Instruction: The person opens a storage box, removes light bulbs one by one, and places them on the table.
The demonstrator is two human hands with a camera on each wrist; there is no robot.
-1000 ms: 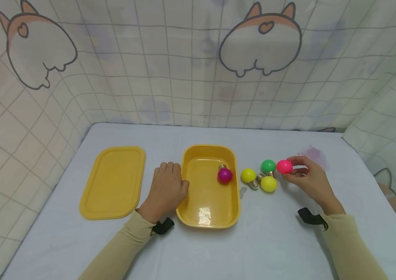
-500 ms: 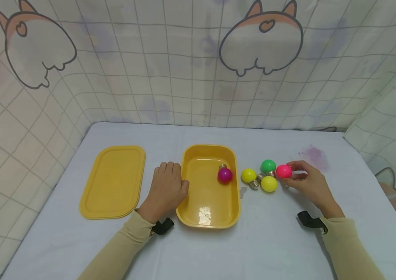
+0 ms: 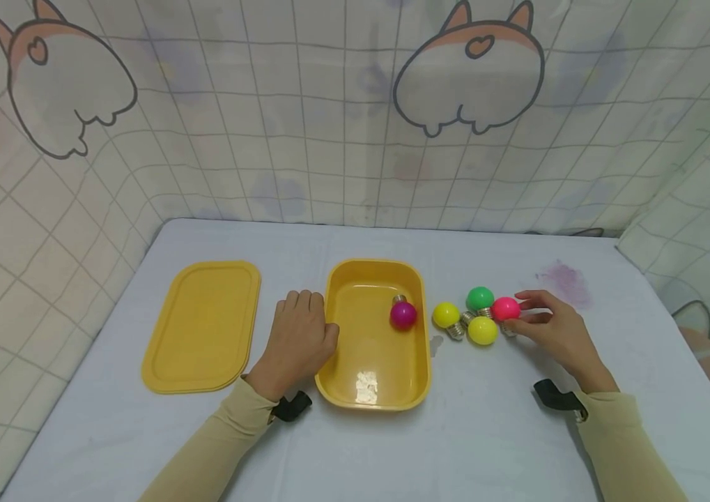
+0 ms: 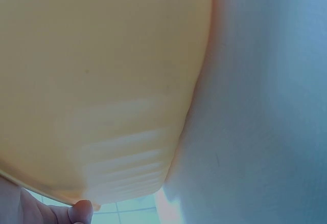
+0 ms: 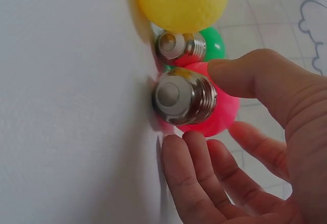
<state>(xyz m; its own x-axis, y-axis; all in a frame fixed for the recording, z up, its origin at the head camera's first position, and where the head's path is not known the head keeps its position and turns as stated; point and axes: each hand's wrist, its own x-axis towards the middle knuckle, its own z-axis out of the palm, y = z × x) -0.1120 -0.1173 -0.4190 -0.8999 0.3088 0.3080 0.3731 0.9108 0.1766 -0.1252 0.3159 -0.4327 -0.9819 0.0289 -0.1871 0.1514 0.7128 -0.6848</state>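
Observation:
My right hand (image 3: 552,329) holds a pink light bulb (image 3: 506,309) low at the table, thumb and a fingertip at its sides. In the right wrist view the bulb's metal screw base (image 5: 179,97) points toward the camera. The pink bulb stands against a green light bulb (image 3: 479,298). Two yellow light bulbs lie close by, one in front (image 3: 483,330) and one to the left (image 3: 445,315). My left hand (image 3: 300,338) grips the left rim of a yellow plastic tub (image 3: 367,376), its thumb over the edge. Inside the tub lies a purple light bulb (image 3: 403,315).
A flat yellow lid (image 3: 204,328) lies left of the tub. White cloth covers the table (image 3: 455,453), with a purple stain (image 3: 564,279) behind the right hand. A patterned curtain (image 3: 304,125) hangs at the back and sides.
The pink bulb has come down and slightly left, against the green bulb, with my right hand lowering slightly along with it. My left hand and the tub have stayed in place.

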